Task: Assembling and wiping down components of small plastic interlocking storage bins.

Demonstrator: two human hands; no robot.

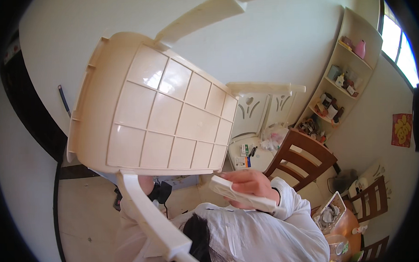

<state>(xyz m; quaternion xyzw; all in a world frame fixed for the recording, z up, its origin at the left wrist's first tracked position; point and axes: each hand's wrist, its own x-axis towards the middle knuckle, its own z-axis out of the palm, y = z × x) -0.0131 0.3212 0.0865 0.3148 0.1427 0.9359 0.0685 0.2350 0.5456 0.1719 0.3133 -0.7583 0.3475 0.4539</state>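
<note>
Upturned cream plastic chair [165, 109] raised overhead, right hand [250, 185] grasping one leg [241, 194], left hand apparently hidden behind another leg [148, 216]; an uneven hold could tip it toward the right shelves [350, 70].

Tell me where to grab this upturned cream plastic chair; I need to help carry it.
Grip the free upper leg, coming from above the ribbed seat underside. It juts clear, while the right hand wraps one lower leg and the left hand sits by the other.
</note>
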